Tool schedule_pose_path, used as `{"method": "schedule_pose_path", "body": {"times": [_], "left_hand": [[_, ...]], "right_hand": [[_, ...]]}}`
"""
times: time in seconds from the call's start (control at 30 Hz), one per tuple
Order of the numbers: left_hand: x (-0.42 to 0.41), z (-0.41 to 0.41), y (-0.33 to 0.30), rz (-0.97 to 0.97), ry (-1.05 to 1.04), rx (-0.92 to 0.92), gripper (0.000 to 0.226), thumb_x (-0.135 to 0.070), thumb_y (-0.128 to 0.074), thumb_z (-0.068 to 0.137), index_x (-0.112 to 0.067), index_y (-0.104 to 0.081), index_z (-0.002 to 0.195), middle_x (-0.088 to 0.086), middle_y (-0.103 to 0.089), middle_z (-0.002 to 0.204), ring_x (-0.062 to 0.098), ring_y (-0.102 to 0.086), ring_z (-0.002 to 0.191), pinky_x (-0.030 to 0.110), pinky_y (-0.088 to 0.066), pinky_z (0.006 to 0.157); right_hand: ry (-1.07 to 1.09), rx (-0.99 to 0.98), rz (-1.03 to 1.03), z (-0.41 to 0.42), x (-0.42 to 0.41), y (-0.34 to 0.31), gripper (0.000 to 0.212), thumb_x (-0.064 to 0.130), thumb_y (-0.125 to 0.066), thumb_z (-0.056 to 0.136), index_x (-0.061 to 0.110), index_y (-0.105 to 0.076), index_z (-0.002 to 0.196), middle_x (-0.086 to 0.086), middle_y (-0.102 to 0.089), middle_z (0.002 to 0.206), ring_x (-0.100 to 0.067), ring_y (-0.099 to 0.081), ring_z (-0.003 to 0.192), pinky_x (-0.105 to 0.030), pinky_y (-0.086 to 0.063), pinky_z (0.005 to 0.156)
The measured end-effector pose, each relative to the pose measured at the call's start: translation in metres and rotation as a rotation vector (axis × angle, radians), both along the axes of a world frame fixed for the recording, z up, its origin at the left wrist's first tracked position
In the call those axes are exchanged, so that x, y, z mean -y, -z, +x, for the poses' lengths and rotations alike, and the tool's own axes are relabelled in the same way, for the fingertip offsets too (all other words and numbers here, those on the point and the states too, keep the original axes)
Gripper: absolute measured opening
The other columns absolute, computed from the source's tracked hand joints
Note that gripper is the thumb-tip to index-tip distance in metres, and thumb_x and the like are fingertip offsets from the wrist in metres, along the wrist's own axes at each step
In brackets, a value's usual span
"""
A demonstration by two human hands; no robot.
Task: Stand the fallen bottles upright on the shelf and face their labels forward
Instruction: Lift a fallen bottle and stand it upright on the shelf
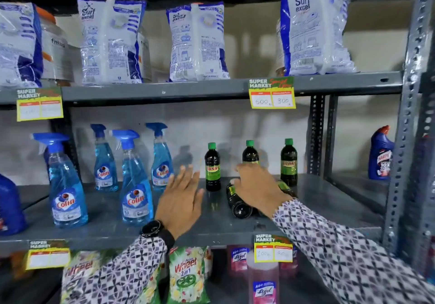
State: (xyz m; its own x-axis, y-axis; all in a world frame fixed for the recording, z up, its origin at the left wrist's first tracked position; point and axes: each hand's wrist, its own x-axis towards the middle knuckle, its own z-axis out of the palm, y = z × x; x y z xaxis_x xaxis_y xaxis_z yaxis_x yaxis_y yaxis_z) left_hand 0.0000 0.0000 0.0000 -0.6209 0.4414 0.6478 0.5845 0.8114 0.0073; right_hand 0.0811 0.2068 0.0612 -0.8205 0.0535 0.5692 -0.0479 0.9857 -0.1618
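Note:
Three dark bottles with green caps stand upright at the back of the grey middle shelf: one at the left, one in the middle partly behind my right hand, one at the right. In front of them a dark bottle lies on its side, base toward me; a second fallen bottle seems to lie beside it, mostly hidden. My right hand rests over the fallen bottle, fingers curled around it. My left hand hovers open to the left, fingers spread, holding nothing.
Several blue Colin spray bottles stand left of my hands. A blue toilet cleaner bottle stands in the bay to the right, behind the perforated upright. Detergent bags fill the shelf above; packets and pink bottles sit below.

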Motion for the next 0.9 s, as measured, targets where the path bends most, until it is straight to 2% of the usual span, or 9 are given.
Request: {"method": "schedule_pose_path", "body": {"times": [0.13, 0.23, 0.33, 0.43, 0.57, 0.63, 0.7, 0.77, 0.9], "left_hand": [[0.012, -0.021, 0.046, -0.078, -0.072, 0.328, 0.083, -0.053, -0.001, 0.091, -0.010, -0.022, 0.159, 0.011, -0.011, 0.171, 0.027, -0.008, 0.159, 0.046, -0.008, 0.128], [0.014, -0.033, 0.060, -0.056, -0.069, 0.406, 0.068, -0.045, -0.014, 0.102, -0.008, -0.023, 0.159, 0.012, -0.016, 0.170, 0.027, -0.010, 0.159, 0.047, -0.011, 0.129], [0.012, -0.038, 0.062, -0.147, -0.078, 0.458, 0.068, -0.045, -0.015, 0.103, -0.007, -0.025, 0.158, 0.012, -0.020, 0.169, 0.026, -0.013, 0.158, 0.048, -0.013, 0.128], [0.010, -0.038, 0.060, -0.213, -0.103, 0.482, 0.076, -0.048, -0.007, 0.096, -0.007, -0.028, 0.157, 0.012, -0.024, 0.168, 0.026, -0.017, 0.157, 0.046, -0.014, 0.127], [0.010, -0.041, 0.061, -0.243, -0.107, 0.492, 0.081, -0.047, -0.005, 0.091, -0.007, -0.027, 0.157, 0.011, -0.024, 0.168, 0.025, -0.019, 0.157, 0.045, -0.014, 0.127], [0.010, -0.043, 0.061, -0.240, -0.103, 0.494, 0.070, -0.045, -0.010, 0.101, -0.007, -0.026, 0.158, 0.011, -0.022, 0.168, 0.025, -0.019, 0.157, 0.045, -0.013, 0.128], [0.010, -0.041, 0.060, -0.238, -0.099, 0.502, 0.063, -0.041, -0.016, 0.106, -0.007, -0.025, 0.158, 0.011, -0.022, 0.169, 0.025, -0.018, 0.157, 0.044, -0.013, 0.128], [0.010, -0.040, 0.061, -0.244, -0.101, 0.484, 0.063, -0.041, -0.015, 0.105, -0.007, -0.025, 0.158, 0.011, -0.023, 0.168, 0.025, -0.020, 0.157, 0.044, -0.013, 0.128], [0.011, -0.039, 0.064, -0.221, -0.104, 0.450, 0.060, -0.039, -0.020, 0.107, -0.008, -0.029, 0.157, 0.010, -0.027, 0.167, 0.025, -0.023, 0.156, 0.044, -0.015, 0.127]], "right_hand": [[0.138, 0.355, -0.102, -0.034, -0.005, 0.013, 0.020, 0.021, -0.057, 0.104, 0.002, -0.059, 0.110, -0.014, -0.063, 0.103, -0.031, -0.061, 0.088, -0.037, -0.054, 0.078], [0.157, 0.383, -0.134, -0.056, -0.005, 0.019, 0.013, 0.016, -0.060, 0.100, 0.006, -0.053, 0.096, -0.011, -0.062, 0.098, -0.031, -0.066, 0.088, -0.039, -0.059, 0.080], [0.153, 0.400, -0.172, -0.069, 0.000, 0.019, 0.026, 0.026, -0.073, 0.091, 0.010, -0.052, 0.089, -0.011, -0.066, 0.103, -0.033, -0.070, 0.099, -0.043, -0.061, 0.085], [0.150, 0.507, -0.335, -0.077, 0.000, 0.018, 0.049, 0.042, -0.085, 0.080, 0.010, -0.056, 0.102, -0.010, -0.067, 0.111, -0.032, -0.069, 0.105, -0.046, -0.063, 0.089], [0.162, 0.690, -0.648, -0.082, 0.004, 0.016, 0.053, 0.041, -0.086, 0.080, 0.013, -0.057, 0.114, -0.006, -0.056, 0.095, -0.030, -0.066, 0.088, -0.045, -0.066, 0.068], [0.173, 0.692, -0.729, -0.086, 0.008, 0.019, 0.052, 0.034, -0.085, 0.083, 0.012, -0.054, 0.117, -0.010, -0.056, 0.101, -0.033, -0.065, 0.084, -0.048, -0.065, 0.067], [0.174, 0.684, -0.793, -0.087, 0.009, 0.020, 0.050, 0.030, -0.083, 0.084, 0.011, -0.053, 0.118, -0.014, -0.058, 0.115, -0.036, -0.066, 0.093, -0.052, -0.065, 0.072], [0.137, 0.673, -0.886, -0.084, 0.006, 0.018, 0.047, 0.030, -0.083, 0.084, 0.010, -0.058, 0.118, -0.014, -0.064, 0.112, -0.037, -0.069, 0.096, -0.052, -0.065, 0.074], [0.016, 0.482, -1.045, -0.085, 0.001, 0.019, 0.053, 0.030, -0.088, 0.079, 0.009, -0.058, 0.117, -0.017, -0.069, 0.112, -0.036, -0.074, 0.091, -0.047, -0.065, 0.061]]}}
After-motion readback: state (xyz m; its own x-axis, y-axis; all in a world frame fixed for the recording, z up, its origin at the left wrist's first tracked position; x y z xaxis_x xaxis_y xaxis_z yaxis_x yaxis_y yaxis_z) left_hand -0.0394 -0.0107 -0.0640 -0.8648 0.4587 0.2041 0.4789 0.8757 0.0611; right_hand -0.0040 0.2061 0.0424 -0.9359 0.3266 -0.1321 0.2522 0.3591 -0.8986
